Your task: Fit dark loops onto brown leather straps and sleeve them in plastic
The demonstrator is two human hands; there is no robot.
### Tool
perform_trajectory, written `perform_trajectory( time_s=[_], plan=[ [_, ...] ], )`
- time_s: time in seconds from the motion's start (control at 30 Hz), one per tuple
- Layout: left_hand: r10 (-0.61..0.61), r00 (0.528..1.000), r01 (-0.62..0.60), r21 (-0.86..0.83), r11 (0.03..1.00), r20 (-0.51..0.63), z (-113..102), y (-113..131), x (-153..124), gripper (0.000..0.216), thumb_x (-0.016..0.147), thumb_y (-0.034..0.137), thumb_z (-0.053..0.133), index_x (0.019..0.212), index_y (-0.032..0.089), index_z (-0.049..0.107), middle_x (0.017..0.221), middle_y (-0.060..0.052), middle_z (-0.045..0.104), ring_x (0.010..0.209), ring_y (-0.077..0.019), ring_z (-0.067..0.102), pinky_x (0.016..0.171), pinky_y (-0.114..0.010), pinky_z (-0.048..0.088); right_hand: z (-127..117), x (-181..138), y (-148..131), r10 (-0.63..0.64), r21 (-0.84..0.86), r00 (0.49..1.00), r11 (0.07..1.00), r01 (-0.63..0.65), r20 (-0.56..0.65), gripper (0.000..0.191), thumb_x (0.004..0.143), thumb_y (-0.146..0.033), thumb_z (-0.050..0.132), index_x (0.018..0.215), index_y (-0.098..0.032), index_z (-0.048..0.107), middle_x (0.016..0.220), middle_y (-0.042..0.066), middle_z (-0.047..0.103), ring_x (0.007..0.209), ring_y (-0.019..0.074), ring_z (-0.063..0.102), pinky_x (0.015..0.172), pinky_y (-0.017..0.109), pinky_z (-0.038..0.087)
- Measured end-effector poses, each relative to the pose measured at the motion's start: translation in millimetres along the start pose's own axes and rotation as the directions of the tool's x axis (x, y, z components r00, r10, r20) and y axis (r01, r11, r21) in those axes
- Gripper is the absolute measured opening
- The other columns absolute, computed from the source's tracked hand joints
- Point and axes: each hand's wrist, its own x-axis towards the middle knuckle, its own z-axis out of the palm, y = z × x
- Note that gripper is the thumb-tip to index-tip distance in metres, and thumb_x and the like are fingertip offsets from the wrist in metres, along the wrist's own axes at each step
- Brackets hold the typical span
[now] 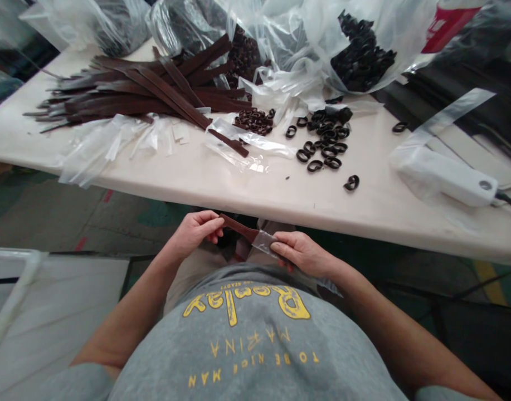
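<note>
My left hand [200, 227] pinches one end of a dark brown strap [239, 225] just below the table's front edge. The strap's other end runs into a clear plastic sleeve [263, 241], which my right hand [302, 252] grips between thumb and fingers. How far the strap reaches inside the sleeve is hidden by my right hand. On the table, a pile of similar brown straps [125, 100] lies at the left. One loose strap end [234, 146] points from it toward me, over crumpled clear film [266, 151].
Black loops [328, 150] lie scattered at centre right, with brown loops [255, 121] beside them. Clear bags stand behind, one holding black pieces [359, 55]. A white corded device [460, 178] rests at the right. Empty plastic sleeves [92, 147] lie along the front left.
</note>
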Motion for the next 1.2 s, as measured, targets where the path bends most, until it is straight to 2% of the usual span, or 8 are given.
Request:
perform_trajectory(
  time_s=[0.1,0.2,0.27,0.4,0.73,0.93,1.07,1.2],
  plan=[
    [0.0,1.0,-0.001,-0.048,0.999,-0.021,7,3,-1,0.024,0.073,0.037,0.07,0.065,0.015,0.065,0.056,0.0,0.063,0.044,-0.0081,0.052,0.045,-0.018,0.04,4,4,2,-0.082,-0.077,0.987,0.994,0.072,-0.141,0.025,0.097,-0.036,0.046,0.086,-0.019,0.061,0.074,-0.001,0.066,0.064,0.0138,0.061,0.062,0.026,0.046],
    [-0.006,0.999,0.003,-0.097,0.995,-0.031,24,2,-1,0.025,0.072,0.037,0.07,0.063,0.015,0.065,0.054,0.001,0.061,0.042,-0.0076,0.05,0.043,-0.018,0.038,17,16,-3,-0.224,-0.173,0.905,0.97,0.171,-0.361,0.026,0.09,-0.032,0.059,0.114,-0.021,0.063,0.102,0.004,0.071,0.09,0.0182,0.066,0.081,0.032,0.05],
    [-0.014,0.999,0.009,-0.144,0.99,-0.034,38,0,-1,0.025,0.072,0.038,0.071,0.064,0.015,0.065,0.054,0.001,0.061,0.042,-0.0077,0.05,0.043,-0.018,0.038,27,26,-8,-0.306,-0.243,0.837,0.946,0.214,-0.454,0.03,0.085,-0.03,0.067,0.114,-0.022,0.064,0.104,0.005,0.072,0.093,0.0194,0.067,0.084,0.033,0.051],
    [-0.03,0.997,0.011,-0.242,0.97,-0.074,56,-4,-3,0.027,0.073,0.04,0.072,0.066,0.015,0.065,0.056,0.001,0.061,0.045,-0.0074,0.05,0.045,-0.018,0.038,39,39,-11,-0.384,-0.31,0.732,0.919,0.244,-0.562,0.015,0.085,-0.025,0.068,0.099,-0.022,0.07,0.096,0.004,0.074,0.087,0.0193,0.069,0.08,0.031,0.052],
    [0.064,0.996,-0.076,-0.201,0.977,-0.067,64,-1,-1,0.028,0.077,0.041,0.07,0.069,0.014,0.066,0.057,0.001,0.061,0.046,-0.0073,0.05,0.048,-0.018,0.039,33,41,-1,-0.527,-0.388,0.637,0.849,0.359,-0.563,0.008,0.087,-0.016,0.063,0.091,-0.019,0.069,0.078,0.002,0.068,0.072,0.0162,0.065,0.067,0.026,0.048],
    [0.192,0.975,-0.195,0.02,0.981,0.11,50,24,1,0.025,0.081,0.037,0.067,0.072,0.014,0.071,0.064,-0.003,0.066,0.052,-0.0106,0.056,0.052,-0.021,0.044,17,25,-15,-0.579,-0.442,0.634,0.811,0.383,-0.513,0.01,0.092,-0.019,0.058,0.09,-0.02,0.068,0.074,0.001,0.064,0.066,0.0137,0.061,0.06,0.024,0.043],
    [0.387,0.922,-0.386,0.14,0.912,0.022,29,63,33,0.024,0.083,0.037,0.065,0.079,0.016,0.073,0.069,-0.004,0.069,0.057,-0.0124,0.06,0.057,-0.023,0.047,-2,14,-16,-0.571,-0.472,0.599,0.815,0.336,-0.561,0.011,0.094,-0.021,0.056,0.091,-0.021,0.067,0.075,0.001,0.063,0.068,0.0142,0.061,0.063,0.024,0.043],
    [0.575,0.817,-0.524,0.362,0.771,-0.042,22,110,99,0.024,0.083,0.039,0.064,0.081,0.016,0.073,0.07,-0.003,0.069,0.062,-0.0151,0.062,0.062,-0.025,0.048,-24,7,-11,-0.537,-0.484,0.539,0.838,0.252,-0.649,0.014,0.094,-0.023,0.054,0.086,-0.02,0.065,0.071,0.0,0.059,0.064,0.0136,0.058,0.061,0.024,0.042]
  ],
)
